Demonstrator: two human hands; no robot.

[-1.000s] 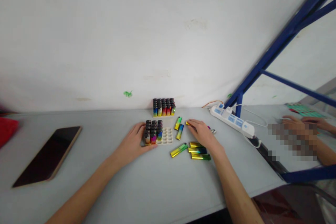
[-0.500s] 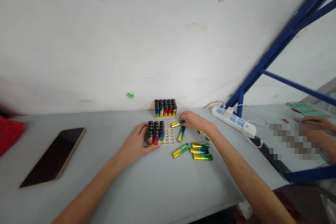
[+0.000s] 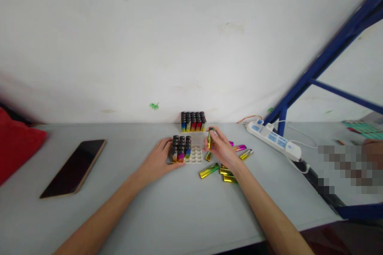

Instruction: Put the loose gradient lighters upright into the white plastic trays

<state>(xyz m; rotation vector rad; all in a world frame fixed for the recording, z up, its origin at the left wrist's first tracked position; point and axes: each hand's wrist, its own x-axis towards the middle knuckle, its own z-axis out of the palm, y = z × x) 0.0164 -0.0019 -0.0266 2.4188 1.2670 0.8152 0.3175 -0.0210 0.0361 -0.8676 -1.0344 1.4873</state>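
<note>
My left hand [image 3: 158, 161] grips the left end of a white lighter tray [image 3: 196, 155], thumb along the front edge and fingers at its left side. Black-topped lighters [image 3: 181, 149] stand upright in the tray's left part; the holes at its right show bare. Just right of the tray, my right hand [image 3: 222, 149] holds a yellow-green lighter [image 3: 210, 139] upright between thumb and fingers. Beneath and around this hand lie several loose shiny lighters [image 3: 209, 170] in yellow, green and purple, some partly hidden by the hand and forearm.
A filled block of upright lighters [image 3: 193, 122] stands against the wall. To the left lie a dark phone [image 3: 73, 169] and red cloth [image 3: 18, 143]. At right are a white power strip [image 3: 273, 139] with cables and a blue metal frame [image 3: 299, 91]. Another person's hand [image 3: 374, 153] shows beyond it.
My right hand has raised the yellow-green lighter from lying flat to upright and brought it nearer. The left hand stays on the tray. The whole view has shifted slightly.
</note>
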